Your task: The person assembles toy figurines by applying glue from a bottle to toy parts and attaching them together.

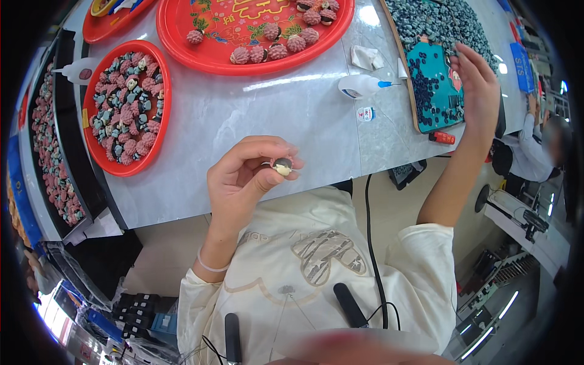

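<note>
Over the table's near edge, my left hand (246,176) pinches a small knobbly pink figurine (282,166) with a dark and cream-coloured face side turned up. Out to the right, my right hand (477,82) hangs over a teal mat (451,103) on a wooden-edged tray, its fingertips drawn together beside a heap of small grey-blue pieces (435,21). Whatever those fingertips hold is too small to make out. Dark blue pieces (424,85) lie scattered on the mat. Several pink figurines (296,42) sit on a large red tray (204,66) at the far side.
A red oval tray (165,115) of pink and blue-grey figurines stands left, beside a black bin (85,152) of more. White squeeze bottles (360,87) (79,71), a small jar (366,114), a crumpled tissue (367,58) and a red lighter-like object (442,138) lie about. A black cable (368,231) hangs before me.
</note>
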Motion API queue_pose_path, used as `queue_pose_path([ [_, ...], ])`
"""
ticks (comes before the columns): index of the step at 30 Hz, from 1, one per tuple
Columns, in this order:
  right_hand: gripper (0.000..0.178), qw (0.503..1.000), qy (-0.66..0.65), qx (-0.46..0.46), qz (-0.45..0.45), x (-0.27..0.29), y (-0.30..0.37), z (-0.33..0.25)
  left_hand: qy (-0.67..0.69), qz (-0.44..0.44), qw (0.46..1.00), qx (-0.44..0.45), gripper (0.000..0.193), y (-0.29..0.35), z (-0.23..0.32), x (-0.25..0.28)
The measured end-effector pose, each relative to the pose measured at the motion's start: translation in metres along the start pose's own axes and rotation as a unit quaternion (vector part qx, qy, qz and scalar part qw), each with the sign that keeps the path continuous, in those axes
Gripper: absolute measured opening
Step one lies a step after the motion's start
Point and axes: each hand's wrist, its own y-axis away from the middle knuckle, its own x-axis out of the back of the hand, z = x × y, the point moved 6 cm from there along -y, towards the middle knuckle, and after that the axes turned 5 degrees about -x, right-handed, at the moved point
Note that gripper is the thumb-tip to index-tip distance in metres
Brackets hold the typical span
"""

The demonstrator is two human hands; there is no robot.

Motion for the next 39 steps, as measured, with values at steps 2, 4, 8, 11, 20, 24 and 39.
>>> queue_pose_path([
  [2,0.021,0.995,-0.079,-0.014,-0.067,-0.008,0.022,-0.001,-0.001,0.011,1.0,0.004,0.023,0.002,0.002,0.0],
  [4,0.022,0.98,-0.153,-0.026,-0.126,-0.017,0.046,-0.006,0.006,0.006,1.0,0.003,0.023,0.001,0.001,0.001],
  [8,0.019,0.954,-0.201,-0.028,-0.222,-0.048,0.092,-0.017,0.007,0.0,1.0,-0.004,0.024,-0.002,0.001,0.0],
  [11,0.015,0.927,-0.25,-0.043,-0.277,-0.08,0.108,-0.012,-0.007,0.003,1.0,-0.012,0.023,0.002,0.0,0.006],
  [20,0.018,0.897,-0.266,-0.048,-0.35,-0.139,0.14,-0.008,-0.007,0.019,1.0,-0.004,0.032,0.0,0.0,0.002],
  [24,0.019,0.891,-0.27,-0.026,-0.365,-0.144,0.141,-0.005,0.024,0.02,0.999,0.01,0.032,0.0,-0.002,0.004],
  [39,0.021,0.939,-0.059,0.177,-0.289,-0.152,0.155,-0.03,0.055,-0.001,0.998,-0.015,0.023,0.0,-0.003,0.007],
])
